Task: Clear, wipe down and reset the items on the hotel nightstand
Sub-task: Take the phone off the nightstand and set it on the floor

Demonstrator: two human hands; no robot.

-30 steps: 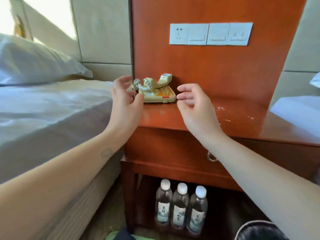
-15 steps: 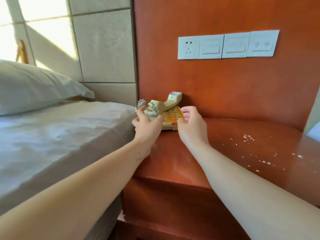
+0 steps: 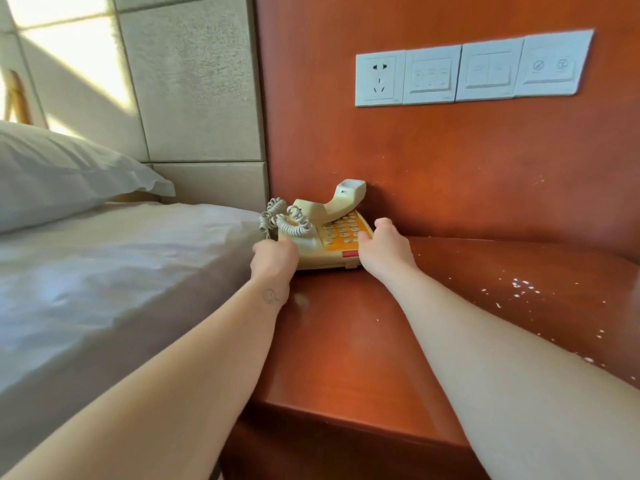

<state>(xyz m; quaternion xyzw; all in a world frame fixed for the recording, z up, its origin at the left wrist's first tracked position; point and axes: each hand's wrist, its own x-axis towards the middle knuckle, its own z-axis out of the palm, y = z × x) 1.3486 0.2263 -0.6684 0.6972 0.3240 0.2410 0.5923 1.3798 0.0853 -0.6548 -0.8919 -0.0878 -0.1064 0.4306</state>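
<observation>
A cream telephone [image 3: 327,233] with an orange keypad sits at the back left corner of the reddish wooden nightstand [image 3: 349,344]. Its handset lies crooked across the cradle, and the coiled cord [image 3: 280,216] bunches at its left. My left hand [image 3: 275,259] grips the phone's left front corner. My right hand [image 3: 382,249] grips its right side, fingers curled round the edge. White crumbs [image 3: 523,287] are scattered over the right part of the nightstand top.
A bed with a white sheet [image 3: 114,271] and a pillow [image 3: 65,171] presses against the nightstand's left side. Behind the nightstand rises a wooden panel with a socket and switch plates [image 3: 471,71]. The padded headboard [image 3: 194,81] stands behind the bed.
Both hands have gone from hovering before the phone to closing on its two sides. The view has come nearer, so the bottles under the nightstand no longer show.
</observation>
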